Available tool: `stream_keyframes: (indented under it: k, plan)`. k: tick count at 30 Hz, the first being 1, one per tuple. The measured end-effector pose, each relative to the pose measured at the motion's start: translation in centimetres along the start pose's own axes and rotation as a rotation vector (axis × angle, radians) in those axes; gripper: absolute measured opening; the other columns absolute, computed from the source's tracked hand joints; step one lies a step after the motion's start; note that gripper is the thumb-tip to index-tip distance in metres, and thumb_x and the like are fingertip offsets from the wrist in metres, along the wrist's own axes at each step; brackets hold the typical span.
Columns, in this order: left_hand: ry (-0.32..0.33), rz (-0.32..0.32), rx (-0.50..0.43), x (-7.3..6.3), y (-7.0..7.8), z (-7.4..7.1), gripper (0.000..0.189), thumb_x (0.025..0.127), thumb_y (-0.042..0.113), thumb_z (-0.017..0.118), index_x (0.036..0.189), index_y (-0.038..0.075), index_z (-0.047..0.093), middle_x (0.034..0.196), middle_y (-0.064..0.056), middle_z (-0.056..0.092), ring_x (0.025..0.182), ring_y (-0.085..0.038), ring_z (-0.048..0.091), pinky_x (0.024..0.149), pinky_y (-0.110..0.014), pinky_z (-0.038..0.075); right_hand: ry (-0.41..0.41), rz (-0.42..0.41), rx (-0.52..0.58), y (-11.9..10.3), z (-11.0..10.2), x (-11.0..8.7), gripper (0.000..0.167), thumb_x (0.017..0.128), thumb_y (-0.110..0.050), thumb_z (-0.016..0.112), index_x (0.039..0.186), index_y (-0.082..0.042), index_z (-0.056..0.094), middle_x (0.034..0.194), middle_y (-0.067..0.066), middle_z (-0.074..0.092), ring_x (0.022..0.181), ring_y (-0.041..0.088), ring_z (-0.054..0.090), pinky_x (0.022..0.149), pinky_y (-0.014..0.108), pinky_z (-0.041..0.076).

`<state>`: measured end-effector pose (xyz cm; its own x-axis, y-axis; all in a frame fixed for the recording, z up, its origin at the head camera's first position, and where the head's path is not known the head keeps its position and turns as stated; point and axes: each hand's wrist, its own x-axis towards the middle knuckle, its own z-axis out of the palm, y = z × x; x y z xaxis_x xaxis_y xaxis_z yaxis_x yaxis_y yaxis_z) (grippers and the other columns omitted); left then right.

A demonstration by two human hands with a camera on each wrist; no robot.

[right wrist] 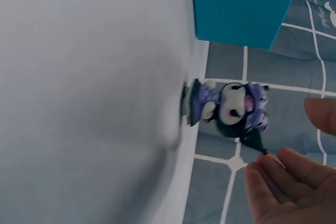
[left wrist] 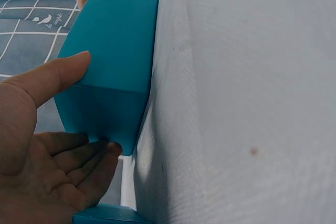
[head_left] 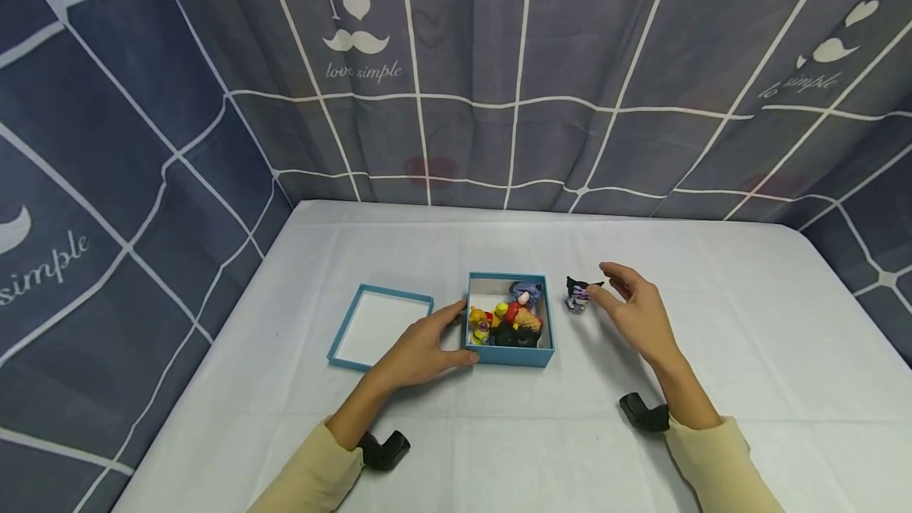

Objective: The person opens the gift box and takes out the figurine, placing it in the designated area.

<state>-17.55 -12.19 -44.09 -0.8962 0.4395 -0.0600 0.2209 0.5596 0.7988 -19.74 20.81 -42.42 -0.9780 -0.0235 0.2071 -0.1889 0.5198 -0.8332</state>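
Observation:
A blue box (head_left: 511,357) stands on the white table with several small toy figures inside, among them a yellow and red one (head_left: 482,317) and a blue-grey one (head_left: 526,291). My left hand (head_left: 422,348) holds the box at its near left corner, thumb on the front wall and fingers against the left side. To the right of the box stands a figurine (right wrist: 231,109) with a white face, black hood and purple clothing, upright on the table. My right hand (head_left: 637,315) is beside this figurine, thumb and fingers spread apart, fingertips right at its pointed hood tip.
Left of the box lies its shallow lid (head_left: 381,326), white inside with a blue rim, partly behind my left hand. A dark grid-patterned curtain (head_left: 463,141) encloses the back and sides of the white table (head_left: 534,442). Black wrist devices (head_left: 385,451) sit at both sleeves.

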Motion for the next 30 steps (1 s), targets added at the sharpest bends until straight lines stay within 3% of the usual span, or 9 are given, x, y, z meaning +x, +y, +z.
stream_keyframes:
  k: [5, 11, 19, 26, 30]
  plan:
    - [0.003, -0.007, 0.001, 0.0, 0.1, -0.1, 0.087, 0.085, 0.033, 0.079, 0.153, 0.003, 0.034, 0.154, -0.015, 0.037, 0.141, -0.031, 0.034, 0.112, -0.049, 0.031, 0.06, -0.026, 0.005, -0.9, 0.1, 0.0, 0.046, 0.097, -0.018, 0.064, 0.133, 0.008, 0.054, 0.135, 0.027, 0.054, 0.126, 0.043, 0.049, 0.107, 0.049, 0.037]
    - [0.001, -0.009, -0.002, 0.0, 0.1, -0.1, 0.087, 0.085, 0.033, 0.079, 0.153, 0.002, 0.034, 0.154, -0.015, 0.037, 0.141, -0.031, 0.033, 0.113, -0.049, 0.03, 0.039, -0.055, -0.01, -2.1, 0.7, -0.3, 0.041, 0.097, -0.019, 0.064, 0.13, 0.005, 0.058, 0.13, 0.022, 0.059, 0.122, 0.038, 0.055, 0.103, 0.047, 0.042]
    - [0.001, -0.006, -0.006, -0.1, 0.2, -0.2, 0.087, 0.085, 0.033, 0.079, 0.153, 0.003, 0.034, 0.154, -0.015, 0.037, 0.141, -0.031, 0.034, 0.112, -0.049, 0.031, -0.001, -0.119, 0.007, -3.7, 1.9, -0.6, 0.032, 0.094, -0.011, 0.068, 0.122, 0.003, 0.064, 0.119, 0.018, 0.065, 0.106, 0.031, 0.063, 0.088, 0.019, 0.049]
    - [0.001, -0.006, -0.005, -0.1, 0.3, -0.3, 0.086, 0.085, 0.032, 0.079, 0.153, 0.003, 0.034, 0.154, -0.015, 0.037, 0.141, -0.031, 0.033, 0.113, -0.049, 0.03, -0.064, -0.147, 0.03, -4.6, 3.2, -0.6, 0.033, 0.092, -0.007, 0.07, 0.122, 0.005, 0.064, 0.12, 0.019, 0.064, 0.11, 0.037, 0.062, 0.092, 0.048, 0.051]
    - [-0.002, -0.005, -0.002, -0.1, 0.4, -0.3, 0.087, 0.085, 0.033, 0.079, 0.153, 0.003, 0.034, 0.154, -0.015, 0.037, 0.142, -0.031, 0.033, 0.112, -0.05, 0.03, -0.088, -0.169, 0.036, -4.9, 4.2, -0.3, 0.035, 0.09, -0.006, 0.071, 0.122, 0.007, 0.063, 0.121, 0.021, 0.063, 0.11, 0.037, 0.062, 0.095, 0.049, 0.05]
